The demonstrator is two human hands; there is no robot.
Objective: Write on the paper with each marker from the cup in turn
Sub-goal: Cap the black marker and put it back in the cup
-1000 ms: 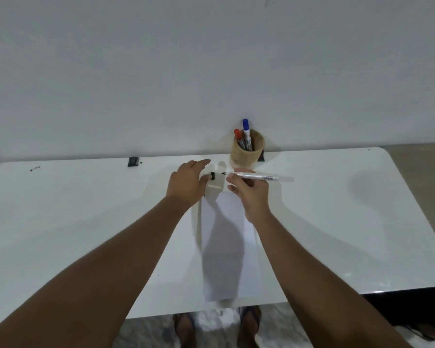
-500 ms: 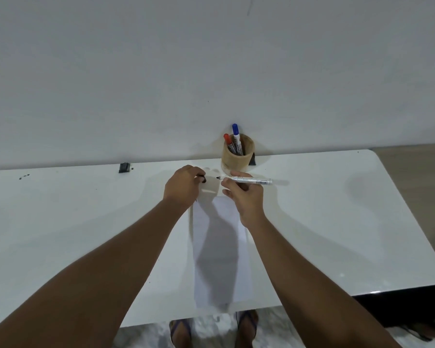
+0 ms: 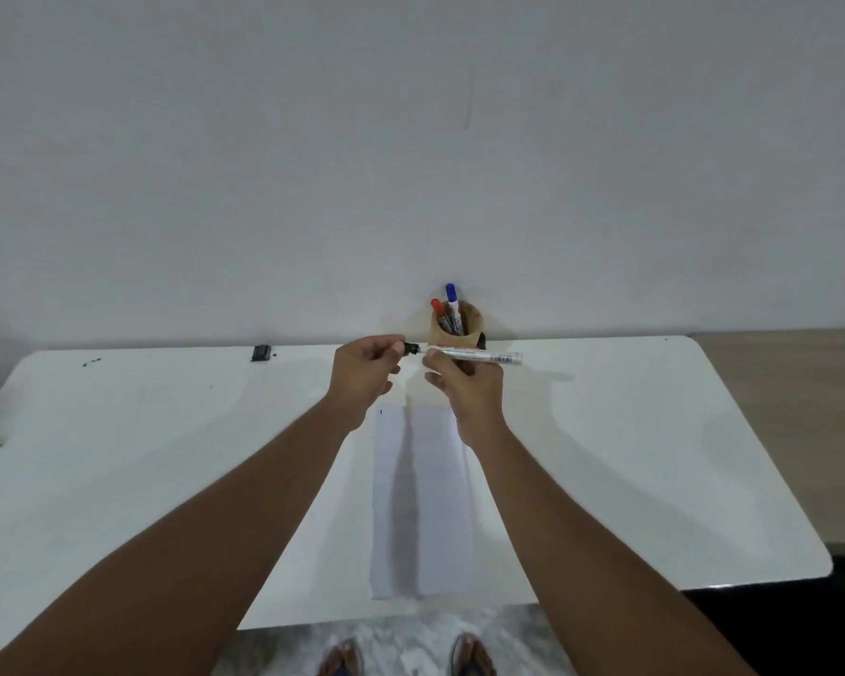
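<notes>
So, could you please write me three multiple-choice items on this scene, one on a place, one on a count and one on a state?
1. Where does the wooden cup stand?
A. at the table's far edge by the wall
B. on the paper
C. at the table's near left corner

2. How many markers stand in the cup?
A. none
B. two
C. five

3. What state is the marker in the right hand?
A. lying on the paper
B. standing in the cup
C. held level, its black cap at its tip in the left hand

Answers:
1 A, the cup sits beyond both hands, against the wall.
2 B, a red-capped marker and a blue-capped marker stick out.
3 C, the body lies sideways above the table, the paper nearer the person.
</notes>
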